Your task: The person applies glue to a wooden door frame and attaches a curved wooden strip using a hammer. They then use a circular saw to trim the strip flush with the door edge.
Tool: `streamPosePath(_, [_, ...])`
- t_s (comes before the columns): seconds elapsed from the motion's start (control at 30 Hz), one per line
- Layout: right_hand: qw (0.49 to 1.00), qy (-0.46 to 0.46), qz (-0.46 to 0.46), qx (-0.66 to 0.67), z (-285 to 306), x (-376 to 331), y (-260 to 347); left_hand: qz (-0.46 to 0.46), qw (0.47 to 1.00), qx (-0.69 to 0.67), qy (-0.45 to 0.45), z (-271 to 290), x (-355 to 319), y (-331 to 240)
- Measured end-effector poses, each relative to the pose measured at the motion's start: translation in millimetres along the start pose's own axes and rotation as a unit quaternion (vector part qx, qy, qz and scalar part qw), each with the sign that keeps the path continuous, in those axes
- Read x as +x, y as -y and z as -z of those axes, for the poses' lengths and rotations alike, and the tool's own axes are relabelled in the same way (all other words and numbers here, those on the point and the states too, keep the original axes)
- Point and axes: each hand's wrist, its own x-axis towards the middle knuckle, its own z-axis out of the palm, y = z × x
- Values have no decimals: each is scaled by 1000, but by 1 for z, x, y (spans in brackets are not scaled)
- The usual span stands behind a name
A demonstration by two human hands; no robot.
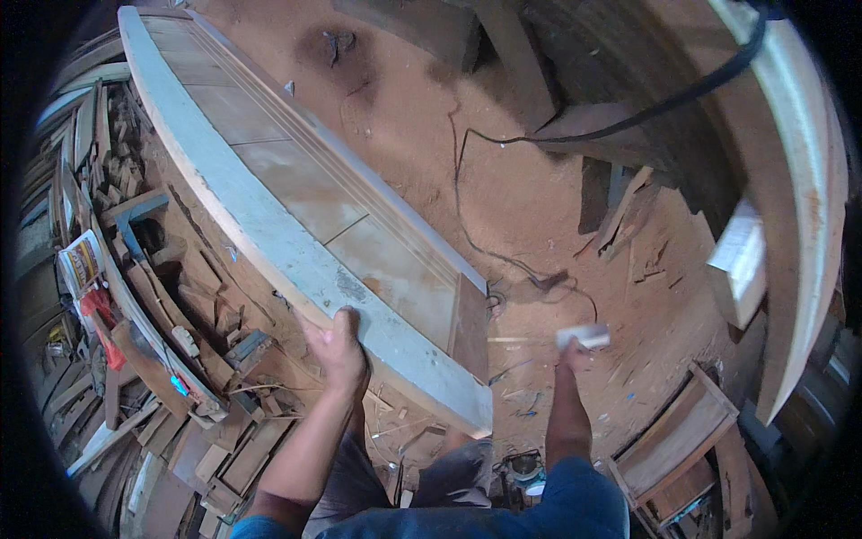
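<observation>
A long wooden frame (260,225) with a pale bluish-white edge and tan inset panels slants from the far left to the space before my body. My left hand (338,352) grips its near edge, thumb on the pale face and fingers hidden underneath. Away to the right of the frame's near end, my right hand (575,357) is closed on a whitish block-shaped object (584,337). Motion blur hides what kind of object it is. The block is held apart from the frame, above the sandy floor.
Scrap wood (224,449) is piled along the left. A black cable (462,180) crosses the brown floor (530,216). Large timber with a pale edge (808,198) stands at right, above a wooden box-like frame (678,431). A round tool (523,469) lies near my legs.
</observation>
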Motion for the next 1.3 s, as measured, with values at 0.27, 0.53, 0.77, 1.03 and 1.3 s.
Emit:
streamPosePath(0.27, [980, -50, -65, -184, 195, 81, 21, 4, 999, 50, 11, 1, 1, 2])
streamPosePath(0.53, [832, 449, 162, -282, 94, 19, 44, -16, 994, 105, -17, -16, -14, -48])
streamPosePath(0.77, [726, 626, -277, 62, 31, -188, 240, 34, 998, 28, 38, 2, 60, -50])
streamPosePath(1.03, [796, 570, -203, -12, -12, -217, 182, 1, 996, 61, -71, 11, 107, -40])
streamPosePath(1.3, [689, 639, -330, 86, 34, -214, 207, -25, 997, 42, -57, 18, 123, -16])
